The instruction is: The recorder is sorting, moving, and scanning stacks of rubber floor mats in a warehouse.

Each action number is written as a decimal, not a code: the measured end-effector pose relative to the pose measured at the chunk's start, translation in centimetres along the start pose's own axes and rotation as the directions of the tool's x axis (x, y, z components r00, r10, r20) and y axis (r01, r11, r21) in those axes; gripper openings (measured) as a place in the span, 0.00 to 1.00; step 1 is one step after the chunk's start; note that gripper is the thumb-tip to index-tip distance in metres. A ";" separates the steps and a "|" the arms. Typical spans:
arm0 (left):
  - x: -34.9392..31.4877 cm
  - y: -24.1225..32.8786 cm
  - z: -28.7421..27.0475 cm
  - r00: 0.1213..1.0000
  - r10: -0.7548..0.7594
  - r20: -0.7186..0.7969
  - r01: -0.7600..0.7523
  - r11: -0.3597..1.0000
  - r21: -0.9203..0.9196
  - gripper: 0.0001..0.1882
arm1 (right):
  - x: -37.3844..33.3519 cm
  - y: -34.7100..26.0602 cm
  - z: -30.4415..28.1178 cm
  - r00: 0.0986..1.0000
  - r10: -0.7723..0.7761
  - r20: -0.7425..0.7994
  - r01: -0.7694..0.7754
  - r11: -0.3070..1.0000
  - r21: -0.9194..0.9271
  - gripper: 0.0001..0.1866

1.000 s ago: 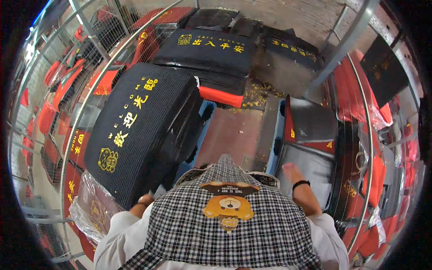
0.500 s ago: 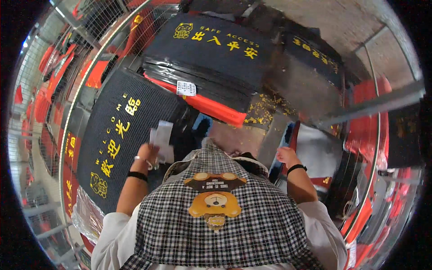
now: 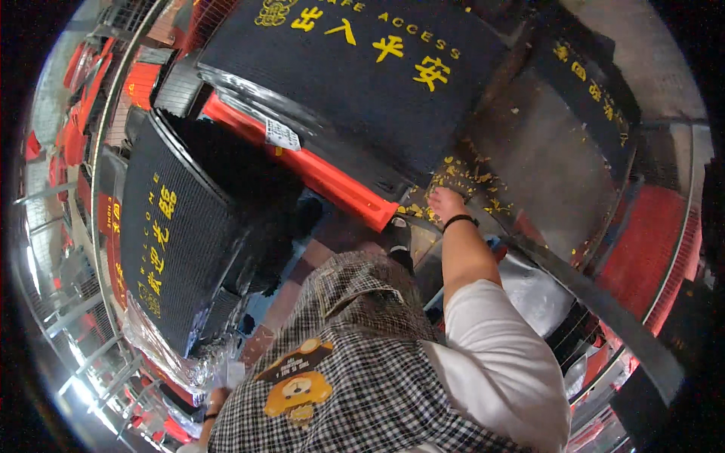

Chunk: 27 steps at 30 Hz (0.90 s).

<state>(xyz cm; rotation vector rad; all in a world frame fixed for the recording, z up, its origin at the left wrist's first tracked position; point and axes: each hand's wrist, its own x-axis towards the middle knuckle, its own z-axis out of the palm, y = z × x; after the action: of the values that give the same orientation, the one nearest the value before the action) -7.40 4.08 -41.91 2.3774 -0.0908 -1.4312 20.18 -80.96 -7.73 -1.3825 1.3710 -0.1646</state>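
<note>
My left hand [image 3: 218, 396] is low at the left, mostly hidden behind my checked apron. A white paper slip [image 3: 236, 372] shows at its fingers, which seem closed on it. Beside it, clear plastic wrap [image 3: 170, 347] bunches under a black ribbed mat [image 3: 177, 219] with yellow lettering. My right hand [image 3: 447, 204] is out in front, fingers curled, with nothing visible in them. It appears over yellow scraps [image 3: 476, 177] on the floor, near the end of a red strip [image 3: 332, 181]. That strip runs along the near side of a stack of black mats [image 3: 347, 113].
Another black lettered mat [image 3: 581, 83] lies at the far right. A grey metal bar [image 3: 596, 298] slants across the right side. Red mats [image 3: 642, 249] stand beyond it, and wire mesh racking [image 3: 106, 181] lines the left. My shoe [image 3: 400, 232] shows below the red strip.
My body has turned and moved forward. My right hand has gone forward and left, while my left hand with the paper has dropped back to the lower left. The mats look closer.
</note>
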 end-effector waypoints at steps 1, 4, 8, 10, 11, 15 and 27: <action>-2.2 -0.3 0.5 1.000 0.000 0.018 0.000 1.000 0.004 0.17 | 0.4 0.6 -0.7 1.000 0.012 -0.012 -0.012 1.000 -0.007 0.21; -8.9 0.0 1.4 0.985 -0.026 -0.169 0.051 0.988 0.146 0.15 | 1.1 2.4 -3.4 0.998 -0.036 0.044 0.033 0.997 0.065 0.21; -13.0 8.8 -4.3 0.952 0.302 -0.054 -0.305 0.951 -0.060 0.11 | -1.7 1.8 -2.6 0.981 -0.088 -0.175 0.055 0.981 -0.186 0.16; -15.2 10.8 -3.1 0.978 -0.178 0.105 0.206 0.881 -0.426 0.10 | -1.5 1.6 -1.4 0.971 -0.005 -0.239 -0.004 0.999 -0.038 0.13; -15.7 12.6 -2.5 0.977 -0.181 0.113 0.213 0.868 -0.448 0.10 | -0.4 0.9 -2.7 0.975 -0.049 -0.217 0.036 0.997 -0.062 0.14; -17.9 19.6 -2.6 0.984 0.135 0.114 -0.123 0.987 -0.105 0.11 | -4.1 -4.0 -2.1 0.997 0.075 0.018 -0.076 0.995 0.057 0.17; -10.5 37.5 7.4 0.975 0.074 0.207 -0.047 0.990 -0.135 0.16 | -6.0 -21.2 1.9 0.761 -0.611 0.218 0.649 0.724 -0.234 0.15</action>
<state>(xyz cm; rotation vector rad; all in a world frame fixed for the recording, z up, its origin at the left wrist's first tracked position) -14.05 -30.43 -23.44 2.0959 -0.1206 -1.6063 32.50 -81.67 10.62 -2.0558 0.7797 -0.3254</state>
